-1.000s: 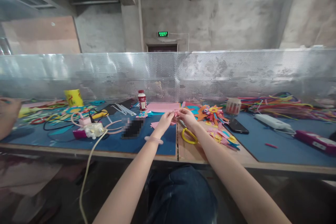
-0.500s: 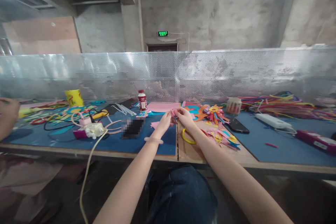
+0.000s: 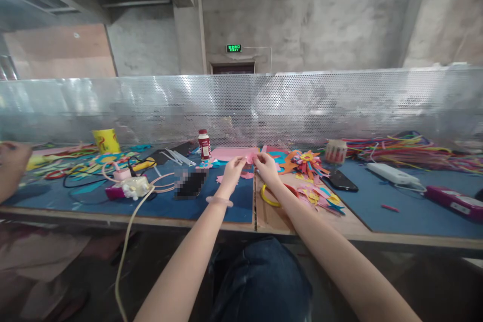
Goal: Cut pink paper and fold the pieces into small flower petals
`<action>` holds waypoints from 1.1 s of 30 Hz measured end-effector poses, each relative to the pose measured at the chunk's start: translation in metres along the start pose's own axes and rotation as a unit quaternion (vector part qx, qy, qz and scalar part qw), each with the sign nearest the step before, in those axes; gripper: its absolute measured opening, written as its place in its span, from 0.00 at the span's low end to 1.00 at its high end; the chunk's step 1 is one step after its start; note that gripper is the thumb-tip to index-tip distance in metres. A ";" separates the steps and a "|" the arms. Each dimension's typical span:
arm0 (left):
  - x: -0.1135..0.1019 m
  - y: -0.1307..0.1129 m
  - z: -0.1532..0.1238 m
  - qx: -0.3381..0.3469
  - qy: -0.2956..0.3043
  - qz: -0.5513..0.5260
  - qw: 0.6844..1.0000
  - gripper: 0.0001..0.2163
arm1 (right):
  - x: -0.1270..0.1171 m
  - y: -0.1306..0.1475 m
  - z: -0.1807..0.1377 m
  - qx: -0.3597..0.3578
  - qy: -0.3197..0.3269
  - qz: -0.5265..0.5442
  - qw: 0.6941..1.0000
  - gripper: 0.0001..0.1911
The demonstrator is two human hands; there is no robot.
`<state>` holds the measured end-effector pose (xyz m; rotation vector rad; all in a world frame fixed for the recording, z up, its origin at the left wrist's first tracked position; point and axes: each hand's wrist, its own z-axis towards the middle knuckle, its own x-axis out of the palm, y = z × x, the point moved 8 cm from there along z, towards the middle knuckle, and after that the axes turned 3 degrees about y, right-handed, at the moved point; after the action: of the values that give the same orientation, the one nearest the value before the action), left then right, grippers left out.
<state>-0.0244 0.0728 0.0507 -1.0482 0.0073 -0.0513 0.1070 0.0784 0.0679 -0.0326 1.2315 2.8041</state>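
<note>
Between my hands, above the table, is a small thin pink piece [image 3: 250, 158], paper or foam; I cannot tell which. My left hand [image 3: 232, 172] pinches its left side, and my right hand [image 3: 267, 168] pinches its right side. Below and left of it lie pink cut pieces [image 3: 222, 179] on the blue mat. A larger pink sheet [image 3: 230, 153] lies just behind. Near my right wrist is a roll of yellow tape [image 3: 267, 198]. Right of that hand, a multicoloured layered flower [image 3: 307, 161] rests behind a heap of colourful cut scraps [image 3: 316, 195].
A red-and-white bottle [image 3: 204, 145] stands behind my left hand. Leftward are a dark pixelated object [image 3: 191, 184], a cable-laden power strip [image 3: 115, 192] and a yellow container [image 3: 106, 141]. A phone [image 3: 342, 180] and bundled coloured strips [image 3: 400, 151] lie right. Another person's hand [image 3: 14, 166] shows far left.
My hands have moved slightly apart, the left one leftward, and the pink piece now shows spread out between them. The other person's hand at the far left has shifted slightly.
</note>
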 end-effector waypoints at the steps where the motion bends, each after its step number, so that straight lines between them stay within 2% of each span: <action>1: 0.000 0.001 0.000 -0.007 0.001 -0.009 1.000 0.13 | 0.000 0.002 0.000 -0.005 0.002 -0.003 1.000 0.07; 25: -0.001 -0.005 -0.003 0.006 -0.004 -0.045 0.999 0.14 | -0.001 0.008 -0.002 -0.028 -0.013 -0.047 0.998 0.08; 33: 0.001 -0.002 -0.005 -0.026 -0.004 -0.098 0.995 0.14 | 0.001 0.006 -0.002 -0.036 -0.009 -0.051 0.998 0.08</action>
<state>-0.0240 0.0679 0.0500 -1.0986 -0.1016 -0.2272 0.1052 0.0731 0.0711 -0.0730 1.0923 2.7531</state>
